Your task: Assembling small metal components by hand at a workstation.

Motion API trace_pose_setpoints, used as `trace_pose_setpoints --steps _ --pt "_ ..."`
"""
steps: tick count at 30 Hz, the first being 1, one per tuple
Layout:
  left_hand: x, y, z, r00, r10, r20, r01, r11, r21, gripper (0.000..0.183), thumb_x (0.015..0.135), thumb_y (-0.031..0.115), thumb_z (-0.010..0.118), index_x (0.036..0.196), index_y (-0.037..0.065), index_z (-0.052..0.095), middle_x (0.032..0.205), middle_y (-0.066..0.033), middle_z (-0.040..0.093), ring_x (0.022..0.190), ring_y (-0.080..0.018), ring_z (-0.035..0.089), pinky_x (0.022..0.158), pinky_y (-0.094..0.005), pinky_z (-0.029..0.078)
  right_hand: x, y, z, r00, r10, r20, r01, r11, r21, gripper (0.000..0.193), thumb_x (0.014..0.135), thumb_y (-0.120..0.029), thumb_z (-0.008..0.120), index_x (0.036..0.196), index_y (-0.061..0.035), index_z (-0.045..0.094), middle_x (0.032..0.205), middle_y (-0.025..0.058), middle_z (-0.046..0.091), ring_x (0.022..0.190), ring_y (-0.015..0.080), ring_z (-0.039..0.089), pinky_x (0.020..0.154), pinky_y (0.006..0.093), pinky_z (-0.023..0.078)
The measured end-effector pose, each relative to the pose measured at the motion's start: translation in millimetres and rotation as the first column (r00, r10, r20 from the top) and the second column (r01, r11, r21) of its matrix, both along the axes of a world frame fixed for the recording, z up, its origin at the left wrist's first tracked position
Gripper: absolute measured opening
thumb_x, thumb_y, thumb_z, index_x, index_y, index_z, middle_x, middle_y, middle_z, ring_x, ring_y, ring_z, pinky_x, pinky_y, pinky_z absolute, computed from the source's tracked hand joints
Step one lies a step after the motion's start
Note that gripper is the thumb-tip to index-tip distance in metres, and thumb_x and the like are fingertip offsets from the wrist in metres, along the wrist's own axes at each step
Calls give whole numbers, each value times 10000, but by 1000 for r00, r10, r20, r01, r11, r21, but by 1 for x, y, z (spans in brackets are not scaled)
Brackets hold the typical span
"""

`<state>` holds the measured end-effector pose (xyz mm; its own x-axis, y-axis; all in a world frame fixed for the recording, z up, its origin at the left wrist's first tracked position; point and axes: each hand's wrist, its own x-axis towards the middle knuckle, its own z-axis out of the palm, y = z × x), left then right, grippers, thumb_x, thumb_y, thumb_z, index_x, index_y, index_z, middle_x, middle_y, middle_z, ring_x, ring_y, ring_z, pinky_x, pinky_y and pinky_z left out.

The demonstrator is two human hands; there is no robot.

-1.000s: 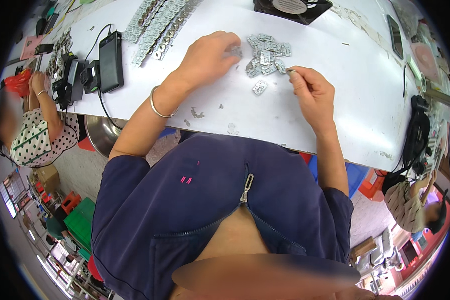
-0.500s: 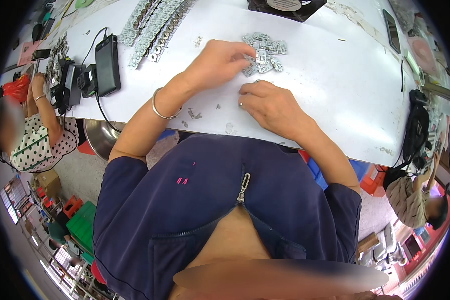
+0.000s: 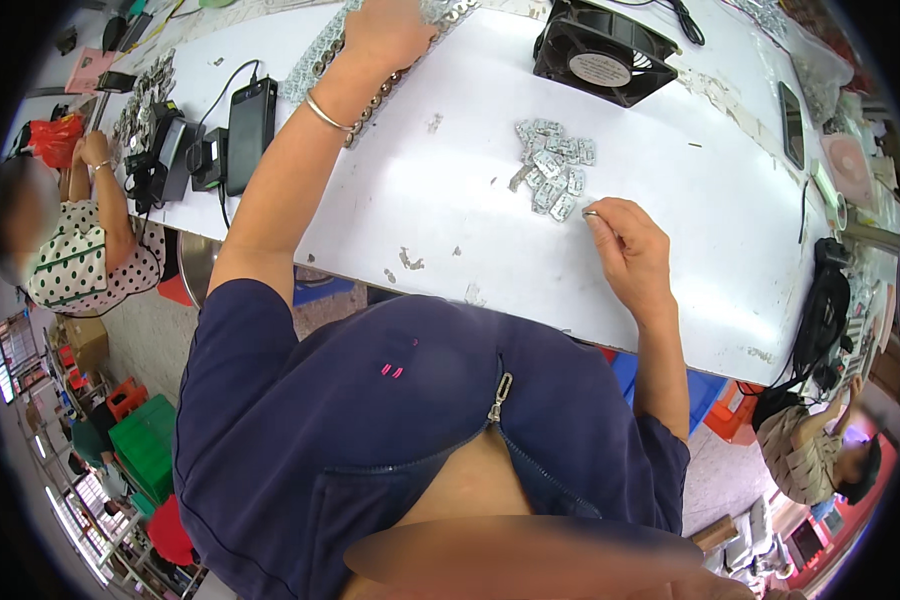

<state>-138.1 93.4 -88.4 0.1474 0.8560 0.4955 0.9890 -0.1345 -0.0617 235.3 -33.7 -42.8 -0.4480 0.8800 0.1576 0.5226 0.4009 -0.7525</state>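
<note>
My left hand (image 3: 388, 38) reaches to the far edge of the view, over rows of small grey metal parts (image 3: 315, 62) with round dark pieces along them. Its fingertips are blurred and partly out of the picture. My right hand (image 3: 632, 252) rests over the white table with thumb and forefinger pinched together. A tiny shiny bit shows at their tips, too small to name. Just left of those fingertips lies a loose pile of small flat grey metal pieces (image 3: 550, 165).
A black square fan (image 3: 605, 55) stands beyond the pile. On the left are a black phone-like device (image 3: 252, 135), cables and adapters. A dark phone (image 3: 790, 125) and a black bag (image 3: 825, 300) lie on the right. Co-workers sit on both sides.
My left hand has left the pile and moved far forward to the rows of parts. My right hand has shifted right, its fingers now pinched. The view has turned slightly.
</note>
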Motion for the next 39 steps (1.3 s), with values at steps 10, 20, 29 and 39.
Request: trace_pose_setpoints --steps 10,20,29,39 --pt "11 -34 56 748 167 642 173 885 -432 195 829 171 678 896 19 576 840 -95 648 718 -197 645 633 -315 513 -3 5 -10 995 0 -100 3 1000 27 102 841 -53 642 928 -10 674 874 108 669 716 205 631 616 278 494" --pt "95 -95 110 184 219 958 866 424 -264 350 902 96 588 1243 21 574 831 -42 653 665 -95 622 540 -230 499 -12 13 32 908 -117 -401 -78 895 -438 205 925 -163 576 986 1 685 741 7 626 626 45 502 547 182 390" --pt "130 -120 88 521 71 850 722 494 -484 291 871 73 590 1151 5 634 712 2 603 611 -55 534 542 -205 431 -22 10 27 873 -191 -448 -87 844 -529 222 918 -189 589 938 13 679 765 10 631 645 68 536 582 211 431" --pt "134 -120 82 585 24 810 673 542 -503 288 806 117 588 1044 -32 655 754 -189 651 654 -244 615 631 -324 478 -27 2 16 915 -212 -342 -18 829 -560 218 915 -193 590 939 0 688 725 12 631 625 67 547 570 216 432"
